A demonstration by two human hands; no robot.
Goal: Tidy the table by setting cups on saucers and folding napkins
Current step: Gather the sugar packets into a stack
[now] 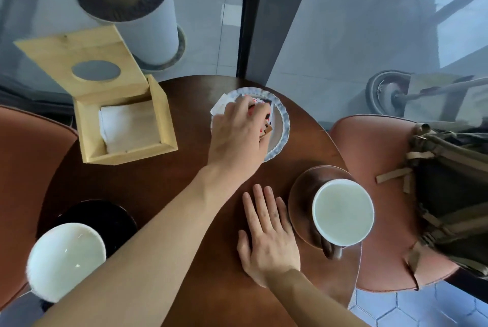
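My left hand (237, 136) reaches across the round brown table (169, 186) and is closed on small paper packets (265, 118) over a white fluted dish (282, 126). Flat on the tabletop lies my right hand (266, 234), fingers spread, holding nothing. Just right of it a white cup (343, 211) stands on a brown saucer (301, 194). At the near left a second white cup (66, 260) sits on a black saucer (105, 218), partly hidden by my left forearm. White napkins (126, 126) lie inside an open wooden box (118, 157).
Brown chairs flank the table; the right chair (369, 168) carries an olive backpack (449, 194). A white planter (148, 15) stands behind the box's raised lid (87, 52). Glass panes and a dark frame (253, 17) rise just beyond the table's far edge.
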